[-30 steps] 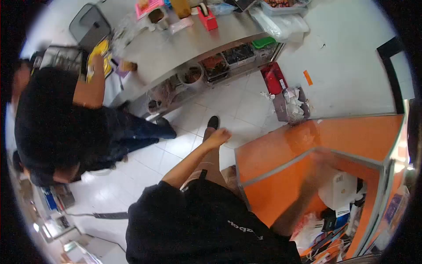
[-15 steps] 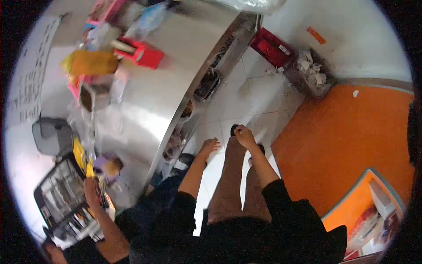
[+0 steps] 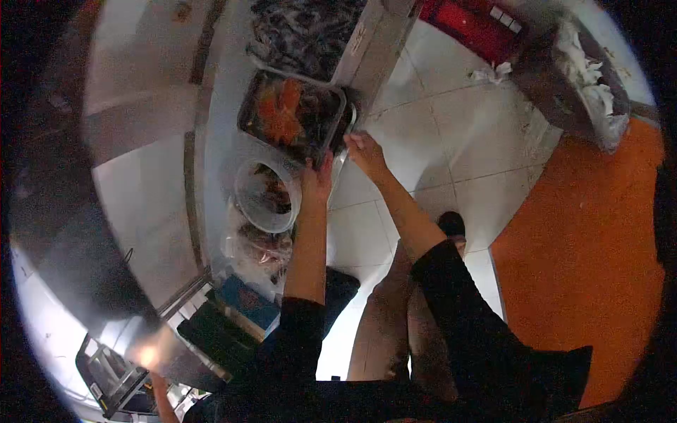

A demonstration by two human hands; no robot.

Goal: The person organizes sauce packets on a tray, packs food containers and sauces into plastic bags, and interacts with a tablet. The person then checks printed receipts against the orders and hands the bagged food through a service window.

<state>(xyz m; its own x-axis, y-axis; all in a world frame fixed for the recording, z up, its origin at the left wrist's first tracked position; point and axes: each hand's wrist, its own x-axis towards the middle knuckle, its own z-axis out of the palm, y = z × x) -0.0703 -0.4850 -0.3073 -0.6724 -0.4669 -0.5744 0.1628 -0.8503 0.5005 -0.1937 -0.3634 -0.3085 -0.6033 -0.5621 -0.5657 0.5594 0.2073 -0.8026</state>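
Note:
On a low shelf lies a clear-walled tray [image 3: 337,99] with orange pieces and dark contents. My left hand [image 3: 317,180] is at its near corner, thumb and fingers apart, seeming to touch the rim. Just right of that corner is my right hand [image 3: 367,154], its fingers curled inward by a dark, pale-rimmed edge; what they hold, if anything, is hidden. Left of my left wrist stands a round translucent tub [image 3: 243,194] with dark and orange contents. Beyond the tray sits a larger container [image 3: 303,35] of dark, shiny items.
A red crate [image 3: 472,28] and a bin lined with clear plastic [image 3: 610,130] holding crumpled paper stand on the tiled floor [image 3: 416,141]. An orange panel [image 3: 578,275] is at right. Plastic bags [image 3: 257,247] lie below the tub. Another person's arm [image 3: 162,398] shows at lower left.
My view has dropped from the metal counter to the low shelf beneath it. Both hands have moved from above my legs to the tray's near right corner.

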